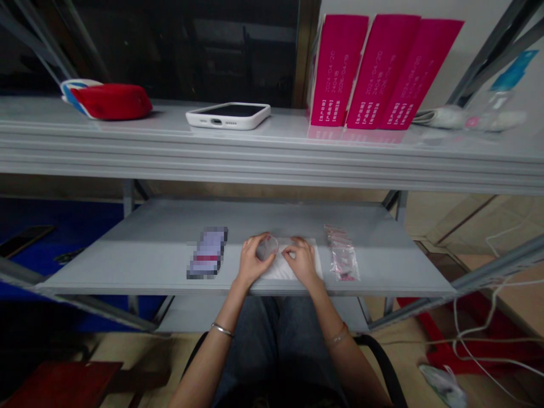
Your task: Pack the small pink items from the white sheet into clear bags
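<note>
My left hand (254, 262) is wrapped round a small clear round container (267, 247), its thumb and fingers on the container's sides. Just right of it, my right hand (302, 260) has thumb and index finger brought together in a pinch; whatever lies between the tips is too small to tell. Both hands are over a white sheet (278, 271) of paper or cloth near the shelf's front edge. To the right of my right hand lie several clear plastic bags (343, 255) in an overlapping row, with small reddish bits at the near end.
A blurred-out phone (208, 252) lies left on the grey lower shelf (140, 255). Above, the upper shelf's thick edge (255, 158) spans the view, bearing a white-cased phone (229, 116), a red case (114, 102), pink boxes (340, 73) and a spray bottle (493, 107).
</note>
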`<move>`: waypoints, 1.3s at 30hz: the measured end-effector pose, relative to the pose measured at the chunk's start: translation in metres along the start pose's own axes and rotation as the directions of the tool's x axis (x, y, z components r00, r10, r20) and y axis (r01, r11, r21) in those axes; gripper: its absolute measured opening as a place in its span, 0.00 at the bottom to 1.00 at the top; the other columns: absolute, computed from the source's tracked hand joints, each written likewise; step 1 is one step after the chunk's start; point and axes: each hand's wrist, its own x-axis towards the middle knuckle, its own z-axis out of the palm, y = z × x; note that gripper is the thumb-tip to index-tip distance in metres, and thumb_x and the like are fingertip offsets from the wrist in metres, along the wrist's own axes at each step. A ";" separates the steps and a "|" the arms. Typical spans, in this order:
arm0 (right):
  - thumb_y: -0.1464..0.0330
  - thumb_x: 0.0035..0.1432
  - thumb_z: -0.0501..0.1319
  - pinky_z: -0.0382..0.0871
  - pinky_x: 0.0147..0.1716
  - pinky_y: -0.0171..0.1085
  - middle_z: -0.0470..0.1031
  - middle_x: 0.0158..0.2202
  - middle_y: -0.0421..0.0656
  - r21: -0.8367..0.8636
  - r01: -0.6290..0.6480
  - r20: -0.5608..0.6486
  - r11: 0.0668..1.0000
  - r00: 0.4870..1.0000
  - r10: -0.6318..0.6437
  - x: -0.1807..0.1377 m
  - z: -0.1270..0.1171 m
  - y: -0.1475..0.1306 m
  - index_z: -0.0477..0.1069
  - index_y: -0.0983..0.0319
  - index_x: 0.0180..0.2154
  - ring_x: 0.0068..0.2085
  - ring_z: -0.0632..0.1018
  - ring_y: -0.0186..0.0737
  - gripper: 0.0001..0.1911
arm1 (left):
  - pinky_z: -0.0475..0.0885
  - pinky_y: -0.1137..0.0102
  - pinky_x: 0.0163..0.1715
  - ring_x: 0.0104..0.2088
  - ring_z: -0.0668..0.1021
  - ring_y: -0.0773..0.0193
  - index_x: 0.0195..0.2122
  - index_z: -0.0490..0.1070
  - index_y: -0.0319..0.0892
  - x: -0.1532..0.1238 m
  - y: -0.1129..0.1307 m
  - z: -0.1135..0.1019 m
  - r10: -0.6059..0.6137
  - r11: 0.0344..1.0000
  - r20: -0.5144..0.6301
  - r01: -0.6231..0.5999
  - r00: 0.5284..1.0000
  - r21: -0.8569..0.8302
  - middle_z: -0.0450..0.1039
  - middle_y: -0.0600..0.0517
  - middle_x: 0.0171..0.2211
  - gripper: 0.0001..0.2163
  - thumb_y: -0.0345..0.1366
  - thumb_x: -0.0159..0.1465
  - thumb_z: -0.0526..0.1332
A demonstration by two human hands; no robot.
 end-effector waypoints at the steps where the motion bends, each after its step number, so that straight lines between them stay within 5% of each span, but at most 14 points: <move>1: 0.67 0.53 0.62 0.58 0.51 0.45 0.73 0.49 0.47 0.032 -0.002 -0.020 0.999 1.000 0.003 0.002 -0.003 -0.001 0.77 0.58 0.31 0.54 0.68 0.47 0.05 | 0.66 0.61 0.47 0.45 0.73 0.56 0.48 0.66 0.43 0.000 0.000 0.000 0.000 1.000 0.001 0.000 1.000 0.000 0.73 0.48 0.45 0.18 0.34 0.55 0.62; 10: 0.63 0.52 0.64 0.64 0.47 0.40 0.75 0.39 0.45 0.378 0.120 -0.338 0.918 0.941 0.016 0.026 -0.036 -0.037 0.75 0.60 0.28 0.45 0.73 0.41 0.08 | 0.66 0.61 0.47 0.45 0.73 0.56 0.48 0.65 0.43 0.000 -0.002 0.000 0.014 1.000 0.021 -0.014 1.000 -0.006 0.72 0.48 0.46 0.19 0.33 0.54 0.63; 16: 0.61 0.55 0.61 0.63 0.50 0.42 0.74 0.45 0.45 0.408 0.131 -0.174 0.904 0.983 -0.064 0.021 -0.031 -0.045 0.78 0.57 0.33 0.49 0.72 0.42 0.09 | 0.66 0.61 0.47 0.45 0.73 0.56 0.48 0.65 0.44 0.000 -0.003 0.001 0.012 1.000 0.021 -0.012 1.000 -0.010 0.72 0.48 0.45 0.20 0.33 0.53 0.63; 20: 0.61 0.57 0.59 0.63 0.51 0.42 0.74 0.47 0.46 0.402 0.108 -0.167 0.909 0.985 -0.043 0.017 -0.027 -0.031 0.78 0.57 0.35 0.50 0.72 0.43 0.10 | 0.66 0.61 0.47 0.45 0.73 0.56 0.48 0.66 0.44 -0.001 -0.003 0.001 0.004 1.000 0.017 -0.003 1.000 -0.010 0.72 0.48 0.45 0.20 0.33 0.54 0.63; 30: 0.65 0.52 0.64 0.58 0.51 0.47 0.69 0.53 0.49 -0.018 -0.004 0.085 1.000 0.996 0.006 -0.005 -0.020 -0.003 0.78 0.56 0.35 0.56 0.66 0.50 0.07 | 0.66 0.60 0.47 0.45 0.73 0.56 0.48 0.66 0.44 0.000 -0.002 0.001 -0.006 1.000 0.023 0.006 1.000 0.011 0.72 0.48 0.46 0.18 0.34 0.55 0.62; 35: 0.67 0.52 0.64 0.59 0.50 0.46 0.72 0.50 0.47 0.027 -0.006 0.053 1.000 0.999 0.005 -0.003 -0.015 -0.004 0.78 0.56 0.31 0.54 0.68 0.48 0.04 | 0.67 0.61 0.46 0.45 0.73 0.56 0.48 0.66 0.44 0.000 0.000 0.000 0.002 1.000 0.012 -0.002 1.000 0.012 0.73 0.49 0.45 0.18 0.34 0.55 0.62; 39: 0.63 0.51 0.64 0.62 0.49 0.45 0.74 0.46 0.46 0.178 -0.012 -0.094 0.984 0.995 0.030 0.007 -0.020 -0.010 0.77 0.57 0.29 0.49 0.72 0.46 0.06 | 0.67 0.60 0.46 0.45 0.73 0.56 0.48 0.66 0.44 0.001 0.000 -0.001 0.002 1.000 0.019 -0.003 1.000 0.008 0.73 0.48 0.45 0.18 0.34 0.55 0.62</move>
